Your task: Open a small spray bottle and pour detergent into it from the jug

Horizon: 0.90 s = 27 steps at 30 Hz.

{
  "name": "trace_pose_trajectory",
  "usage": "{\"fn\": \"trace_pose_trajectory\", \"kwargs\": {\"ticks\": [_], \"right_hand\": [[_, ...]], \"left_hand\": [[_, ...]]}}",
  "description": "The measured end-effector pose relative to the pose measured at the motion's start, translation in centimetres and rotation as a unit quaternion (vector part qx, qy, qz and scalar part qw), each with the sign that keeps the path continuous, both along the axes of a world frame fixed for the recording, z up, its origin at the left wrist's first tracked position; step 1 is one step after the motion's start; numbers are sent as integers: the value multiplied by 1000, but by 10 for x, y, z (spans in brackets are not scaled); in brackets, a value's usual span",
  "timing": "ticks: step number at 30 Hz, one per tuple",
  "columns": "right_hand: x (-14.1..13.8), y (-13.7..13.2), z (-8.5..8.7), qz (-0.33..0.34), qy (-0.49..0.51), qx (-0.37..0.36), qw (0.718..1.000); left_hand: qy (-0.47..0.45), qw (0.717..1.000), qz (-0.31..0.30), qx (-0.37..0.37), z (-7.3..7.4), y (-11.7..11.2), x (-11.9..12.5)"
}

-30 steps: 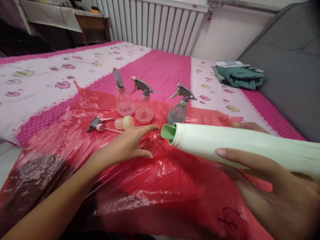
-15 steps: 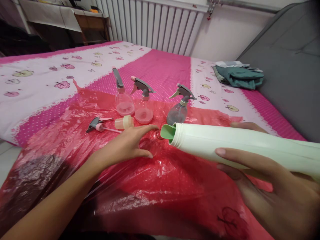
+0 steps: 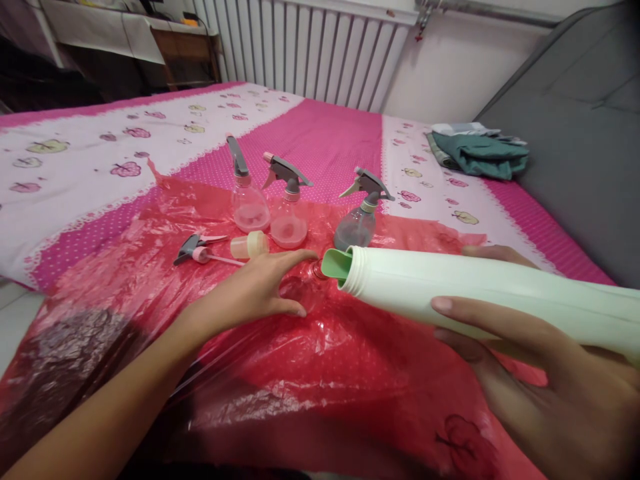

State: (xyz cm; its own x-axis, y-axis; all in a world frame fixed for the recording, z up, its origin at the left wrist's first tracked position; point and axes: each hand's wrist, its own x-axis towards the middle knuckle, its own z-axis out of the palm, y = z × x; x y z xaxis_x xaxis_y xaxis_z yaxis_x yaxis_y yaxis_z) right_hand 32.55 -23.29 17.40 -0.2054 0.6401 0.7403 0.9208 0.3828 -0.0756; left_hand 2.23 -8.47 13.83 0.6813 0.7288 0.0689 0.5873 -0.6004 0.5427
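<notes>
My left hand curves its thumb and fingers around a clear spray bottle body without a sprayer head. Its neck stands at the mouth of a tilted pale white bottle. A green spout-like piece sticks out of that mouth, over the clear bottle's opening. My right hand grips the white bottle from below and behind, with fingers on both sides. Any liquid flowing cannot be made out. A grey and pink sprayer head and a small clear cup with a cream-coloured ring lie left of my left hand.
Three spray bottles with grey trigger heads stand behind: one left, one in the middle, one right. Red plastic sheeting covers part of the pink bed. Folded clothes lie by the grey headboard.
Almost nothing differs. The view has shifted very slightly; both hands, the white bottle and the clear bottle keep their places.
</notes>
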Motion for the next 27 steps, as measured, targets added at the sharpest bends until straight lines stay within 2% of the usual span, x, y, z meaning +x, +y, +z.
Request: {"fn": "trace_pose_trajectory", "kwargs": {"ticks": [19, 27], "right_hand": [[0, -1, 2, 18, 14, -5, 1000], [2, -1, 0, 1, 5, -13, 1000]], "left_hand": [[7, 1000, -2, 0, 1, 0, 0], [12, 1000, -5, 7, 0, 0, 1]]}}
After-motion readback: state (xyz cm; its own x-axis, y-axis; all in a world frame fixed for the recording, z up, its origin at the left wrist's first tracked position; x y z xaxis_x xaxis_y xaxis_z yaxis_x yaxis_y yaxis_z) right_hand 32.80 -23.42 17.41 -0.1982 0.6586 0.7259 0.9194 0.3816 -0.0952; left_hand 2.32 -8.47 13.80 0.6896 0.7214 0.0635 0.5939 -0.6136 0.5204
